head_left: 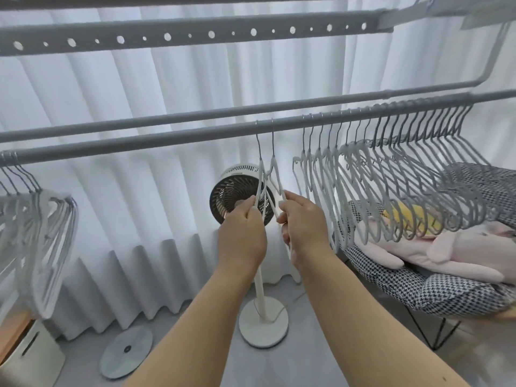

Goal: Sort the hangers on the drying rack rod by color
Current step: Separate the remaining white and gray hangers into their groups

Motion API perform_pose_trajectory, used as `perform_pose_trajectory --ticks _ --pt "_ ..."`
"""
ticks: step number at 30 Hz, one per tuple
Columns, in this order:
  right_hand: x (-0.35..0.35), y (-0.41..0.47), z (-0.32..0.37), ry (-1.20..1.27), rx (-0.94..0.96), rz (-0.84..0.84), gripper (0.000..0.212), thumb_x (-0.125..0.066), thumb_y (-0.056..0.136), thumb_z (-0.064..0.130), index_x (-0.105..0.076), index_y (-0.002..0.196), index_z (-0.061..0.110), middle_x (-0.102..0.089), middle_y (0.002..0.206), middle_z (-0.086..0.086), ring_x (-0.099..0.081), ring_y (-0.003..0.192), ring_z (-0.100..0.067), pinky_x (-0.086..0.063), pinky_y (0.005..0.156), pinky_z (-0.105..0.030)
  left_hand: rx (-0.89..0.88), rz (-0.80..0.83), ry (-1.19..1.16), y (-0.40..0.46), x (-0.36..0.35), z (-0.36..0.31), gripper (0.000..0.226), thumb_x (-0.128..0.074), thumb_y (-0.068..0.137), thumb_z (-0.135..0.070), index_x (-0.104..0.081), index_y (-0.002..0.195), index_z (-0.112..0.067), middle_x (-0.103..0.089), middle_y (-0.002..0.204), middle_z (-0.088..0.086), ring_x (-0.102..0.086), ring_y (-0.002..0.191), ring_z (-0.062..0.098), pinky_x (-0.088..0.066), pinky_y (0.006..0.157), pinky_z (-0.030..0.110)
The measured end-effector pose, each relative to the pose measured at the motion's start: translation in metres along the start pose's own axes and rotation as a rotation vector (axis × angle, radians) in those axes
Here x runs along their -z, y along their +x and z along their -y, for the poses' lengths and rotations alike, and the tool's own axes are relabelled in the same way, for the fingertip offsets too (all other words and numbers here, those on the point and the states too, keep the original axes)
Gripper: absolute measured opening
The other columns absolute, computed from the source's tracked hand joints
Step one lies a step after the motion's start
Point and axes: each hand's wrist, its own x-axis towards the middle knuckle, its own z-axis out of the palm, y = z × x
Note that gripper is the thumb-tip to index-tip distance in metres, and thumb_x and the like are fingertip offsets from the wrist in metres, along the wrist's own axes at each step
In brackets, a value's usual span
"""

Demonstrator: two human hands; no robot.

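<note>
A grey rod (167, 138) of the drying rack runs across the view. Two white hangers hang from its middle by their hooks, apart from the rest. My left hand (242, 236) grips the left white hanger (261, 174) by its lower part. My right hand (303, 227) grips the right white hanger (275, 169) the same way. To the right hangs a dense row: several white hangers (321, 180) first, then several grey hangers (435, 174). At the far left hangs another bunch of hangers (33, 230), pale and partly blurred.
A standing fan (237, 191) on a white base (264, 325) stands behind the hands before a white curtain (139, 191). A checked chair with pink and yellow soft things (446, 255) sits at the right. A round disc (127, 350) lies on the floor. A perforated bar (167, 36) runs overhead.
</note>
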Motion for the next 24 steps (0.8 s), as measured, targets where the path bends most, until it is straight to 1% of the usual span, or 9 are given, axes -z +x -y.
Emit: perform_pose_trajectory --ticks 3,6,9,11,14,17,20,22,24 --pt "0.007 0.003 0.005 0.017 -0.004 -0.001 0.032 -0.051 0.090 0.006 -0.065 0.073 0.029 -0.047 0.057 -0.001 -0.033 0.035 -0.006 -0.029 0.035 -0.018 -0.002 0.013 -0.005 0.000 -0.009 -0.005 0.045 -0.036 0.091 -0.029 -0.063 0.125 -0.038 -0.068 0.107 -0.008 -0.066 0.099 0.030 -0.054 0.087 0.053" --pt "0.012 0.007 0.009 0.015 -0.012 -0.008 0.023 -0.051 0.091 0.008 -0.065 0.093 0.026 -0.049 0.058 -0.001 -0.034 0.036 -0.006 -0.030 0.036 -0.017 -0.003 0.029 0.011 0.000 -0.018 -0.009 0.051 -0.033 0.087 -0.034 -0.059 0.131 -0.037 -0.066 0.116 -0.007 -0.064 0.105 0.031 -0.052 0.091 0.055" --pt "0.018 0.009 0.012 0.007 -0.012 -0.021 0.025 -0.052 0.092 0.010 -0.062 0.112 0.023 -0.051 0.058 0.000 -0.036 0.035 -0.004 -0.032 0.037 -0.017 -0.009 0.045 0.023 0.001 -0.026 -0.010 0.057 -0.030 0.081 -0.038 -0.058 0.131 -0.040 -0.067 0.119 0.002 -0.063 0.109 0.033 -0.052 0.092 0.055" --pt "0.021 0.009 0.015 0.003 -0.001 -0.011 0.021 -0.052 0.092 0.009 -0.063 0.097 0.025 -0.050 0.059 -0.002 -0.037 0.036 -0.005 -0.032 0.036 -0.017 -0.017 0.050 0.027 0.002 -0.030 -0.010 0.059 -0.028 0.078 -0.040 -0.059 0.128 -0.044 -0.067 0.117 0.007 -0.063 0.107 0.034 -0.053 0.090 0.054" --pt "0.024 0.007 0.017 -0.012 0.021 -0.015 0.033 -0.051 0.090 0.006 -0.062 0.071 0.030 -0.047 0.063 -0.005 -0.035 0.044 -0.009 -0.031 0.041 -0.020 -0.023 0.056 0.031 0.003 -0.034 -0.013 0.060 -0.028 0.077 -0.041 -0.061 0.127 -0.043 -0.068 0.117 0.007 -0.064 0.107 0.034 -0.052 0.093 0.050" --pt "0.026 0.007 0.018 -0.018 0.025 -0.021 0.038 -0.050 0.089 0.005 -0.063 0.065 0.031 -0.047 0.063 -0.005 -0.035 0.047 -0.011 -0.031 0.043 -0.022 -0.024 0.059 0.021 0.002 -0.036 -0.015 0.060 -0.029 0.077 -0.039 -0.062 0.128 -0.039 -0.069 0.116 0.009 -0.063 0.108 0.035 -0.051 0.096 0.048" --pt "0.027 0.009 0.018 -0.029 0.022 -0.021 0.029 -0.051 0.089 0.006 -0.066 0.079 0.028 -0.049 0.063 -0.003 -0.037 0.047 -0.009 -0.032 0.041 -0.020 -0.026 0.061 0.014 0.002 -0.038 -0.015 0.057 -0.030 0.081 -0.037 -0.061 0.129 -0.037 -0.069 0.117 0.009 -0.063 0.108 0.035 -0.051 0.095 0.050" --pt "0.028 0.011 0.017 -0.029 0.014 -0.023 0.029 -0.051 0.090 0.007 -0.065 0.109 0.023 -0.051 0.063 -0.001 -0.038 0.044 -0.007 -0.032 0.039 -0.018 -0.021 0.063 0.009 0.002 -0.039 -0.015 0.055 -0.032 0.082 -0.037 -0.061 0.128 -0.038 -0.069 0.116 0.007 -0.064 0.108 0.035 -0.051 0.094 0.050" --pt "0.029 0.013 0.016 -0.021 0.002 -0.028 0.039 -0.051 0.090 0.007 -0.059 0.126 0.017 -0.051 0.062 -0.001 -0.039 0.042 -0.006 -0.033 0.039 -0.017 -0.019 0.067 0.005 0.002 -0.040 -0.015 0.052 -0.033 0.083 -0.036 -0.061 0.127 -0.039 -0.069 0.114 0.005 -0.064 0.106 0.035 -0.052 0.093 0.049"
